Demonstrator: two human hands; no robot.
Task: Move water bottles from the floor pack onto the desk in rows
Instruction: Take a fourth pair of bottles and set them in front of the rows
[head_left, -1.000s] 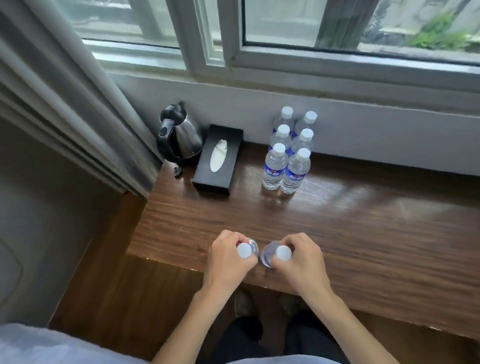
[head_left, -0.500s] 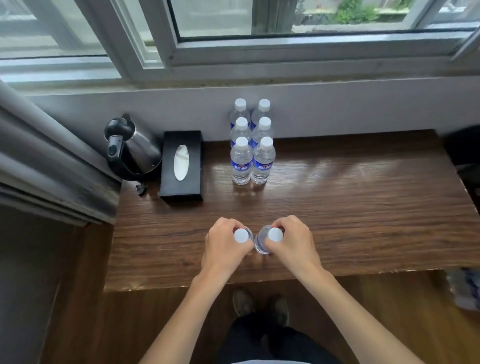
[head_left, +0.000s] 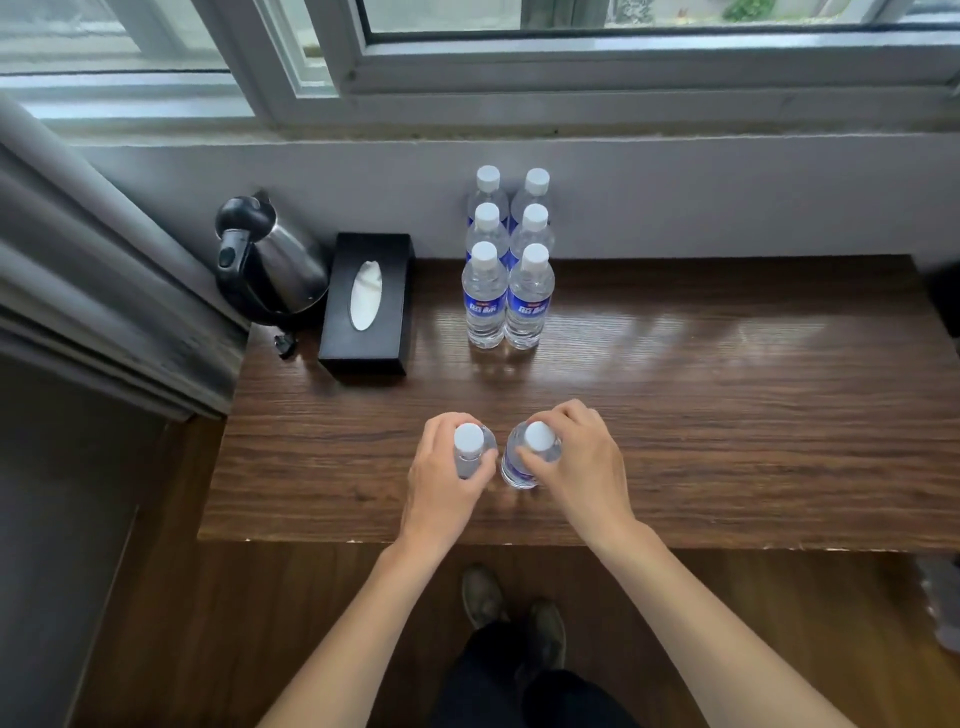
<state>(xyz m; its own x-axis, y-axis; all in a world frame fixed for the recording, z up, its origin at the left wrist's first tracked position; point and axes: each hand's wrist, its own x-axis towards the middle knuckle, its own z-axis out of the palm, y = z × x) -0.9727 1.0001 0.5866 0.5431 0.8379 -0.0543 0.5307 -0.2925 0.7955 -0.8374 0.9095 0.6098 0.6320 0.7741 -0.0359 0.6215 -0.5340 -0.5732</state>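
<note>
At the far left a grey curtain (head_left: 104, 270) hung down past the corner of the wooden table (head_left: 727, 415), and just right of it a steel kettle (head_left: 275, 260) with a black handle stood at the table's back left corner. Beside the kettle lay a black tissue box (head_left: 369, 301), a white tissue showing through its oval slot. Right of the box, six upright water bottles (head_left: 506, 260) with white caps and blue labels stood in two columns of three, running from the wall toward the table's middle (the front pair touching side by side). Nearer the front edge, the left hand (head_left: 441, 478) was wrapped around the shoulder of one bottle (head_left: 469, 441), its white cap poking up above the fingers. Just to its right, the right hand (head_left: 582, 467) gripped a second bottle (head_left: 530, 457) the same way, with a bit of blue label showing below the fingers. Both held bottles stood close together, nearly touching, well apart from the six behind them; whether their bases rested on the table could not be told. At the far right edge, on the floor, lay a blurred plastic-wrapped pack (head_left: 943, 603).
</note>
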